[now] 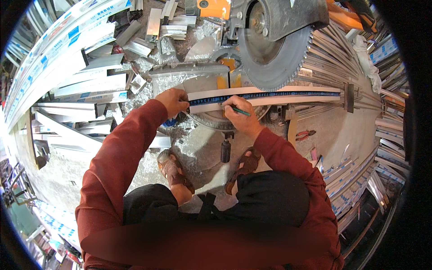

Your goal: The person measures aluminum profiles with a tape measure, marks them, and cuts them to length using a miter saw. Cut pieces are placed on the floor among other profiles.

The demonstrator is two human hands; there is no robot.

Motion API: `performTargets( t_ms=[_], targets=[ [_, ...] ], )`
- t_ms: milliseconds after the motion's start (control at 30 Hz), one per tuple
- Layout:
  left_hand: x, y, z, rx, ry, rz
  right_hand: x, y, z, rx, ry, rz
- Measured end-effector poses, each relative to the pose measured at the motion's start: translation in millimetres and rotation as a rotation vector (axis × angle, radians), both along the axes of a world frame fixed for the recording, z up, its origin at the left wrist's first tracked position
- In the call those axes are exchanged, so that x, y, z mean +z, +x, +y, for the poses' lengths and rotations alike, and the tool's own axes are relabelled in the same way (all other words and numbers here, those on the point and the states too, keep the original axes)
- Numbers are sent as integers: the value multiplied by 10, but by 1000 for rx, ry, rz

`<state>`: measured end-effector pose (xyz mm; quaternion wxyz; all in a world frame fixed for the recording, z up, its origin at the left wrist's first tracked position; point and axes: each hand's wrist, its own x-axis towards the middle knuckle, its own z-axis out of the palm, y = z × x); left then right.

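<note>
A long white metal profile (279, 100) lies across the base of a miter saw (211, 121). A dark blue tape measure blade (270, 94) with pale markings runs along it. My left hand (173, 102) is closed at the left end of the profile, pinching the tape there. Just below that hand a bit of round blue casing (170, 122) shows, mostly hidden. A slim green pencil (241, 111) is in my right hand (243, 118), its tip against the profile near the tape. Above and to the right hangs the toothed saw blade (274, 67), raised over the profile.
Metal offcuts (177, 31) litter the floor beyond the saw. Stacked profiles (85, 85) crowd the left, and long bars (333, 54) lie at the far right. Red-handled pliers (305, 135) rest on the floor. The saw's black handle (225, 150) points toward my feet.
</note>
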<state>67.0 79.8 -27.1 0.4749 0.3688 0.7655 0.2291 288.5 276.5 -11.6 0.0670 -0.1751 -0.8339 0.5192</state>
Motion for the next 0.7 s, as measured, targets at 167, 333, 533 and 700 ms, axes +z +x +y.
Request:
performTargets(
  t_ms=[167,333,533,700],
  targets=[
    [-13,4,-8,-2,7,62,4,-13,-1,-5,-13,-32],
    [-17,-4,-5,-16,26,41,28,-24,-5,-16,-79,-37],
    [-31,2,-16,49,-12,-38,-7,-16,31,2,-103,-46],
    [-20,-7,14,-68,-2,193,7,283,255,-102,-442,-133]
  ],
)
